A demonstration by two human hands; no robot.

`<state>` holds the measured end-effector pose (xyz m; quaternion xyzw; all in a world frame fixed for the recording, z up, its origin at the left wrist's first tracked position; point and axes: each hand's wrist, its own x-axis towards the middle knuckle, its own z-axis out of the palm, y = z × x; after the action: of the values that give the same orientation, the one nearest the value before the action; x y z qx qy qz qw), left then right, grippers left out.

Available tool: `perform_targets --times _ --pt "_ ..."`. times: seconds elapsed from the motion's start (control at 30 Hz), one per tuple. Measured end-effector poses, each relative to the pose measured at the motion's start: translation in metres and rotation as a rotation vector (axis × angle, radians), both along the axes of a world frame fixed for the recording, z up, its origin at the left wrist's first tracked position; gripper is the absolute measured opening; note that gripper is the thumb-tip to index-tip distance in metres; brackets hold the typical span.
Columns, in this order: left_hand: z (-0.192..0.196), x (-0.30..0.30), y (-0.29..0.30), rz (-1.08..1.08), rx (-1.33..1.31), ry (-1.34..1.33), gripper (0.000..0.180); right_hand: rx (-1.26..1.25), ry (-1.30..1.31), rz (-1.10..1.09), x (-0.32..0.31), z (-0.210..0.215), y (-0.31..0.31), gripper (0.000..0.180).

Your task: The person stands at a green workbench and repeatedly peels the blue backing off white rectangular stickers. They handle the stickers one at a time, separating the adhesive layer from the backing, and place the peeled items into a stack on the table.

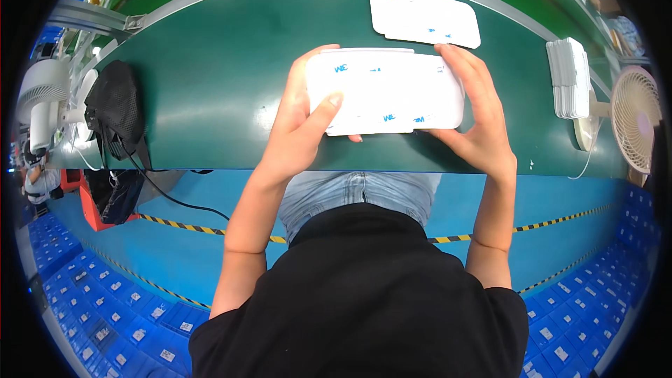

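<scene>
Between my two hands, over the near part of the green table, is a white flat panel with rounded corners and small blue printed marks. It looks like a short stack of two or more panels, their edges slightly offset. My left hand grips its left end, thumb on top and fingers underneath. Around the right end curves my right hand, fingertips at the far corner and thumb at the near edge. Beyond, near the table's far edge, lie similar white panels, overlapping one another.
A stack of white panels stands at the right, by a white fan. On the left are another white fan and a black mesh cap. A black cable hangs off the near edge. Blue bins line the floor.
</scene>
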<state>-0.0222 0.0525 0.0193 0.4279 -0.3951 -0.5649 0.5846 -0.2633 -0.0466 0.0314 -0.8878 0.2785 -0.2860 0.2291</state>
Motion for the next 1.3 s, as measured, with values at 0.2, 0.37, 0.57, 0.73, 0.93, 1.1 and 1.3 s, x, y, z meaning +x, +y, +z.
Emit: perform_targets --times 0.2,0.37,0.57,0.73,0.93,1.1,1.3 --pt "-0.001 0.000 0.002 0.065 -0.028 0.040 0.050 0.358 -0.358 0.017 -0.001 -0.014 0.006 0.103" --pt "0.000 -0.016 0.000 0.106 0.009 0.076 0.052 0.438 -0.573 -0.052 0.025 -0.027 0.022 0.079" --pt "0.004 -0.006 0.004 0.021 -0.007 -0.042 0.056 0.864 -0.594 -0.029 -0.007 -0.015 0.021 0.039" --pt "-0.015 -0.003 0.001 0.025 -0.073 -0.130 0.058 0.732 -0.640 -0.241 -0.048 -0.006 0.013 0.033" --pt "-0.033 0.005 0.005 0.086 -0.047 -0.238 0.048 0.120 -0.956 -0.871 -0.175 0.004 -0.048 0.034" --pt "-0.028 -0.002 0.009 0.070 -0.039 -0.324 0.047 0.036 -0.883 -1.078 -0.258 -0.009 -0.097 0.032" --pt "-0.030 -0.002 0.010 0.061 -0.038 -0.363 0.046 0.115 -0.668 -1.130 -0.289 -0.029 -0.118 0.037"
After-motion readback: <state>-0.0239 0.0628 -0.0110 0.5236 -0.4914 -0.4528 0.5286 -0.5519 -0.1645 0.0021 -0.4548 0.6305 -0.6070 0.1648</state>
